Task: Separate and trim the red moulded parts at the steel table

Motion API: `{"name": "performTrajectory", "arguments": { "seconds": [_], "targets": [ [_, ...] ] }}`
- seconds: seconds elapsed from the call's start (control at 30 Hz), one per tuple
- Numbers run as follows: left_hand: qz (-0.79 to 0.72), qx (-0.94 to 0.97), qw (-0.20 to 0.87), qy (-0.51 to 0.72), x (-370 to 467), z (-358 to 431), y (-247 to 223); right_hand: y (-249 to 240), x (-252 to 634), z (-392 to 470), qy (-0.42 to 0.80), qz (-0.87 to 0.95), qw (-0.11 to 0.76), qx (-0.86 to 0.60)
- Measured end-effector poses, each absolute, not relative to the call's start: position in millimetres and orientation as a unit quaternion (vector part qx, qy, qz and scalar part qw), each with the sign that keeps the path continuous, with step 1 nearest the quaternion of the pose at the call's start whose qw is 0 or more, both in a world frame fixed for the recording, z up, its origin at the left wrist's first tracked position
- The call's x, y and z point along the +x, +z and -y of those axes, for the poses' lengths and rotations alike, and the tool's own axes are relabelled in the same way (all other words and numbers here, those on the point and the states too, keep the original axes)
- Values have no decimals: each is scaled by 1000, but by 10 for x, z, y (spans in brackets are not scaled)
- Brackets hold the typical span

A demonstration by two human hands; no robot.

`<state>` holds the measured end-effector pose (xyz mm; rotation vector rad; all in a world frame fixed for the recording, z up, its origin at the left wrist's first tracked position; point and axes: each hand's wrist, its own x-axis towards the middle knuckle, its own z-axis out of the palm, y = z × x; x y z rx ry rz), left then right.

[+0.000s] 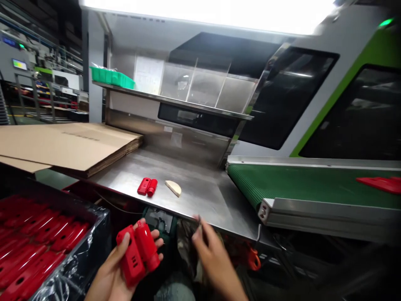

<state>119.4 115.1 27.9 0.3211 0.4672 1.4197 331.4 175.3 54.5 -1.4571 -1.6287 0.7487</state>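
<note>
— Hands first: what does each one hold?
— Left hand (pixel 114 271) is closed around a red plastic housing (pixel 138 253), thumb across its face, below the near edge of the steel surface (pixel 203 196). Right hand (pixel 213 261) is just right of that housing; its fingers are pinched on something small and dark — too blurred to name.
— And on the steel surface itself?
— A second red part (pixel 147 186) lies beside a pale half-round piece (pixel 173 187), the two apart. Left of the surface, a bin (pixel 94 246) of red housings and stacked cardboard (pixel 69 144); right of it, a green conveyor belt (pixel 313 186) carrying a flat red piece (pixel 380 184).
</note>
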Motion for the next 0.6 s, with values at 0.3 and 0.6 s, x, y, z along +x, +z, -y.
{"name": "performTrajectory", "arguments": {
  "seconds": [0.3,0.6],
  "targets": [
    [-137,151,754,624,1077,-1015,674,1039,3559,-3445,28,679,169,-714],
    [-160,327,674,643,943,-973,534,921,2743,-3525,35,740,141,-656]
  ]
}}
